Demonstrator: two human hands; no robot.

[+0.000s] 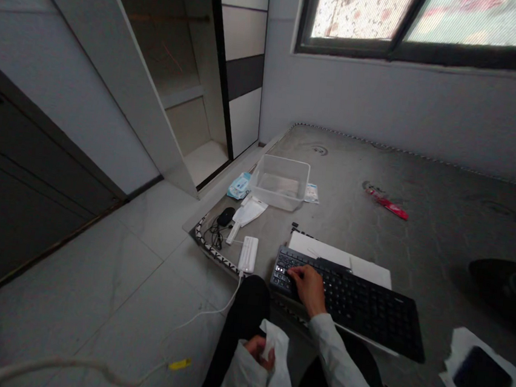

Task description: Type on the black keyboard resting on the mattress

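At the mattress edge, seen from the head camera: one hand on a black keyboard (348,301), the other gripping a white cloth (275,365).

The right hand (308,285) lies unclenched on the keyboard's left end, fingers spread over the keys, holding nothing. The left hand (257,348) is clenched around the cloth, low over the lap. The keyboard sits partly on a white board (338,255). Beyond it stand a clear plastic tub (281,183), a white power strip (248,254) and a black mouse (225,216); a red packet (388,204) lies well apart.
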